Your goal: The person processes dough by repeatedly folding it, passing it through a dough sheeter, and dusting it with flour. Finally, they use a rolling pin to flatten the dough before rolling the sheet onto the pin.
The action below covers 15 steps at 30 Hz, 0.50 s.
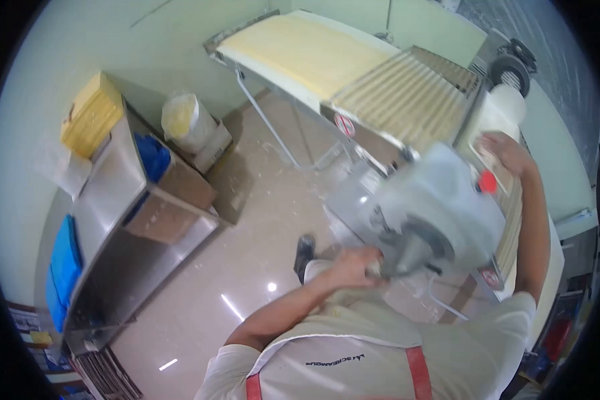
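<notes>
We are gripping the crank (407, 250) on the sheeter (440, 207) with our left hand (353, 265), while our right hand (507, 152) is pressing flat on soft, floppy dough (497, 117) at the belt's (407, 97) near end; the crank looks stiff and heavy.

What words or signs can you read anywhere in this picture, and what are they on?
Dark print on the shirt collar: appears upside down and blurred, not surely readable.
Round red-and-white stickers on the machine and: warning signs, any writing too small to read.
Red knob on the machine: no text visible.
Papers at the bottom left: too blurred to read.
</notes>
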Available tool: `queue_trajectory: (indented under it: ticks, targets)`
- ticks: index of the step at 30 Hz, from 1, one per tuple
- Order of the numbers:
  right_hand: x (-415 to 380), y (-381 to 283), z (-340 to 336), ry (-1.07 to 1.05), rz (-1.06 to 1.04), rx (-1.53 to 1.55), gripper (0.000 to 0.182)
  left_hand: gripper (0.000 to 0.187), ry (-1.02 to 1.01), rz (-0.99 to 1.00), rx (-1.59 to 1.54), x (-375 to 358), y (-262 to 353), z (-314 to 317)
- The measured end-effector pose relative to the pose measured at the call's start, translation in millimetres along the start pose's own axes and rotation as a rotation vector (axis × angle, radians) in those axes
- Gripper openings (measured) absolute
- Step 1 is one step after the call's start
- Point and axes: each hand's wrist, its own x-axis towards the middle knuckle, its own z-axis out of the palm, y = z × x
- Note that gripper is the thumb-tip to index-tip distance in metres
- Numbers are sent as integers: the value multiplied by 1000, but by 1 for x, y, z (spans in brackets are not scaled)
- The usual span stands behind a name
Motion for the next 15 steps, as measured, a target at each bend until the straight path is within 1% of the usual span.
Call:
queue_trajectory:
  ticks: [2, 3, 4, 5, 6, 8, 9, 10, 12, 14, 15]
  targets:
    - [6, 38, 3, 200, 164, 778, 44, 54, -39, 132, -62, 3, -23, -41]
    - [12, 60, 4, 302, 105, 825, 28, 57, -50, 194, -107, 9, -34, -63]
    - [10, 63, 2, 274, 70, 960, 25, 57, -7, 94, -73, 14, -60, -80]
    - [9, 66, 1, 242, 39, 1095, 22, 56, 22, -1, -37, 17, -99, -96]
    - [-1, 55, -8, 97, 18, 1324, 27, 56, 44, -85, 6, 24, -129, -121]
    - [-17, 37, -12, 354, 188, 1235, 24, 45, 216, -143, 45, 64, -162, -185]
    - [-25, 44, -16, 577, 309, 1219, 27, 42, 264, -101, 25, 94, -179, -215]
    - [-34, 57, -22, 796, 427, 1190, 31, 40, 315, -63, 4, 127, -196, -244]
    - [-71, 64, -52, 1021, 523, 1043, 44, 37, 388, -19, 38, 196, -238, -282]
    - [-156, 154, -90, 1133, 191, 567, 57, 40, 320, -15, 37, 259, -257, -316]
    - [-178, 141, -99, 1230, 199, 397, 55, 43, 252, 33, 123, 289, -277, -326]
